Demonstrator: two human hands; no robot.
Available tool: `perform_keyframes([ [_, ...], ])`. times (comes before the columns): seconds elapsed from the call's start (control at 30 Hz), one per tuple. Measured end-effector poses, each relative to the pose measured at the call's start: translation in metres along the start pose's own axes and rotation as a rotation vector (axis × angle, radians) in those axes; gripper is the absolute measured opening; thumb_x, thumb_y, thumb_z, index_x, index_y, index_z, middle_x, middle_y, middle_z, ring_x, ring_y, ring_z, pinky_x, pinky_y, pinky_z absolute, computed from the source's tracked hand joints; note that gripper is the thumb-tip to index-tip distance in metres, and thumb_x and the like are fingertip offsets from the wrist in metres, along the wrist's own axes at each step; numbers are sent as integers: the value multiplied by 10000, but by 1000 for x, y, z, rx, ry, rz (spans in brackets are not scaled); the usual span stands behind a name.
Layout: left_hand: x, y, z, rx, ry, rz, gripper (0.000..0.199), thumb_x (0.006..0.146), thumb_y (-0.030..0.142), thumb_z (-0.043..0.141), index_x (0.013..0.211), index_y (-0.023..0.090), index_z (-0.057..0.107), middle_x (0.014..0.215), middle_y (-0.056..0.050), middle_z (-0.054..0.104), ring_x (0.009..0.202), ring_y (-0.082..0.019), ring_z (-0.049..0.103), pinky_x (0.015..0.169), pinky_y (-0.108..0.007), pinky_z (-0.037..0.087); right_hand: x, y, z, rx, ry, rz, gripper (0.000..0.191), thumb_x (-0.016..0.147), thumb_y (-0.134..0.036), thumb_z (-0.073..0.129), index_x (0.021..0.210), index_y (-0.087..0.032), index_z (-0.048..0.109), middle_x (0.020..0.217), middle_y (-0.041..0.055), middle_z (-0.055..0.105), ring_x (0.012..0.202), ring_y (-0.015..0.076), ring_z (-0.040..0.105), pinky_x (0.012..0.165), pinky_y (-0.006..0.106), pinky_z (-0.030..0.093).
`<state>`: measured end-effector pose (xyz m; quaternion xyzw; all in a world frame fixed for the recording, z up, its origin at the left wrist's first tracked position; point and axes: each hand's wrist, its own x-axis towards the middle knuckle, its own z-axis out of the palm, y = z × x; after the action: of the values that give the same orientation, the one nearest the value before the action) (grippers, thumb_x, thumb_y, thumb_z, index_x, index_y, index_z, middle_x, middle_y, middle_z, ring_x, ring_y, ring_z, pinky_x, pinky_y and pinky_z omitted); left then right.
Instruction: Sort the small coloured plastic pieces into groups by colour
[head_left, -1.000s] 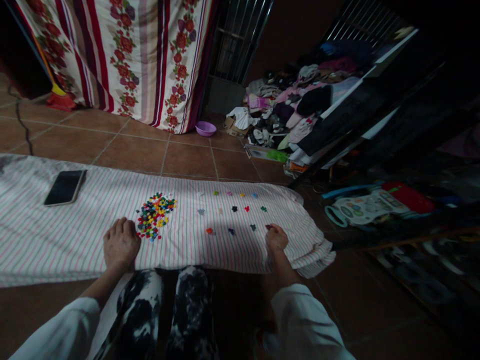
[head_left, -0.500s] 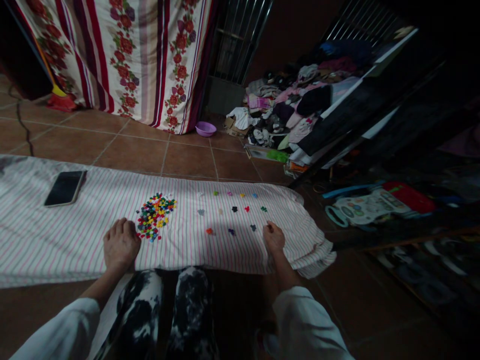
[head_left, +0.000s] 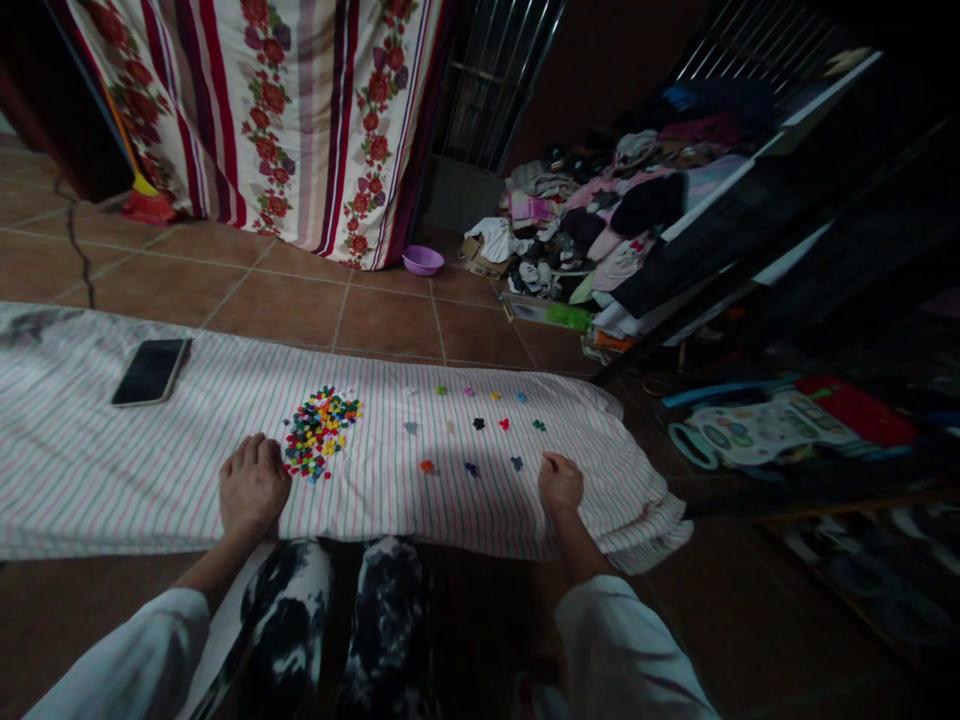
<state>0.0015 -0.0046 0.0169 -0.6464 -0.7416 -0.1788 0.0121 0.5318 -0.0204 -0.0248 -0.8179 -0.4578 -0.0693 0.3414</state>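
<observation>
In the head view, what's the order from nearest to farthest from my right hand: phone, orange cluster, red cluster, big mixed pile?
1. Red cluster: ahead-left of your right hand.
2. Orange cluster: farther left.
3. Big mixed pile: beside your left hand.
4. Phone: farthest left.

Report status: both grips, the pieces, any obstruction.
Left grip resting at left edge of mixed pile. Right grip just right of nearest row, contents unclear. Pieces grouped in three rows. Phone off left, away from the pieces.
</observation>
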Motion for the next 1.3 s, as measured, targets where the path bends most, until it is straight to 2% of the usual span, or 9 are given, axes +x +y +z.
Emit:
perform_keyframes([
  [0.13, 0, 2, -3, 0, 2, -11, 330, 853, 231, 411, 1110, 138, 596, 1317, -171, 558, 1261, -300, 459, 1000, -461, 369, -2, -5, 0, -49, -9, 9, 328, 745, -258, 439, 910, -126, 691, 883, 141, 672, 872, 252, 556, 860, 394, 418],
  [0.47, 0, -2, 3, 31, 12, 9, 336, 881, 239, 377, 1120, 129, 585, 1318, -173, 555, 1270, -296, 460, 1011, -455, 369, -2, 1, 2, -15, -26, -25, 291, 732, -235, 441, 837, -157, 701, 900, 119, 680, 908, 243, 553, 898, 395, 410],
  [0.77, 0, 0, 0, 28, 15, 11, 332, 873, 230, 378, 1117, 131, 582, 1322, -167, 557, 1262, -299, 467, 1012, -455, 361, -3, 0, 1, -8, -44, -14, 353, 752, -266, 434, 927, -152, 718, 994, 129, 675, 955, 246, 551, 891, 388, 417],
  [0.9, 0, 0, -1, 20, 6, 6, 324, 864, 234, 399, 1111, 136, 584, 1320, -169, 555, 1268, -294, 461, 1008, -446, 359, -2, -4, -2, -22, -3, -34, 366, 747, -298, 445, 949, -142, 708, 983, 137, 670, 971, 262, 537, 918, 420, 401],
  [1.1, 1, 2, -4, 14, -19, -4, 335, 864, 240, 393, 1119, 129, 579, 1332, -177, 544, 1265, -299, 458, 993, -444, 367, -2, -28, -7, -40, 234, -4, 375, 764, -284, 408, 968, -139, 688, 1010, 148, 650, 1010, 275, 542, 940, 446, 389],
  [1.2, 1, 2, -5, 7, -23, 3, 323, 856, 225, 395, 1101, 129, 582, 1330, -178, 545, 1271, -304, 451, 994, -449, 366, -2, -51, -8, 23, 270, -70, 387, 791, -290, 390, 986, -128, 682, 1011, 161, 646, 1007, 275, 550, 937, 453, 405],
  [1.3, 0, 2, -5, -3, -10, 7, 304, 840, 208, 407, 1074, 142, 589, 1317, -175, 553, 1268, -302, 451, 992, -452, 363, -8, -85, -7, 118, 249, -155, 384, 830, -309, 383, 1003, -126, 672, 1020, 164, 646, 1006, 266, 559, 925, 446, 435],
])
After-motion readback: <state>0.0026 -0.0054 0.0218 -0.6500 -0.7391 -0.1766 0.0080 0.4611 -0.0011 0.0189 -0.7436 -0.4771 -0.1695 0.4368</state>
